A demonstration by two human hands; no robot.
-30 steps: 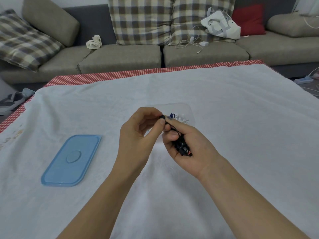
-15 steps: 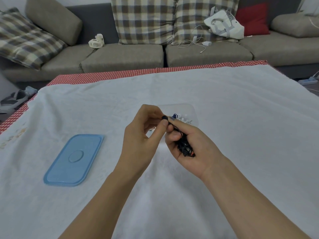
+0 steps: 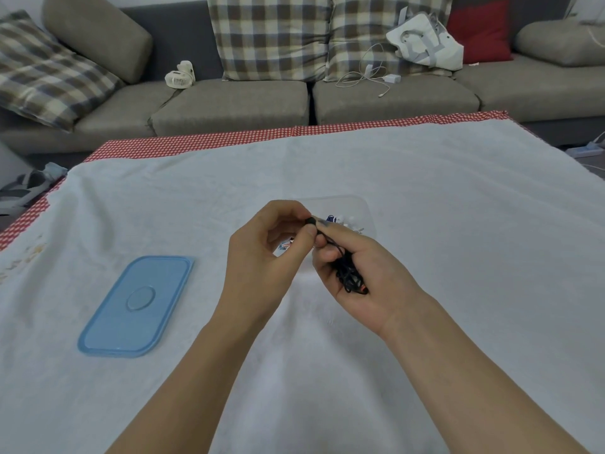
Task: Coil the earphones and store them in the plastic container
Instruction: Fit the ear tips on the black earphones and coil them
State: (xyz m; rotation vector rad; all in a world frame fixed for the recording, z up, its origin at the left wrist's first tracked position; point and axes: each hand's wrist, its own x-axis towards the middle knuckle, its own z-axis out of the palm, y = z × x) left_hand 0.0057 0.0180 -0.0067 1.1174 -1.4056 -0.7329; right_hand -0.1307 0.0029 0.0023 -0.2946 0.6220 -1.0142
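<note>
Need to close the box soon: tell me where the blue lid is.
Head view: the blue lid lies flat on the white cloth, left of the left hand.

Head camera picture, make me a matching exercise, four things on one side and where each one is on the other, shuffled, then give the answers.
Things:
1. black earphones
2. blue lid
3. clear plastic container
4. small white fan

Places:
A. flat on the white cloth, left of the hands
B. on the sofa seat
C. bundled in the right hand, one end pinched by the left hand
D. on the cloth just behind the hands

Pairs: 1-C, 2-A, 3-D, 4-B
</note>
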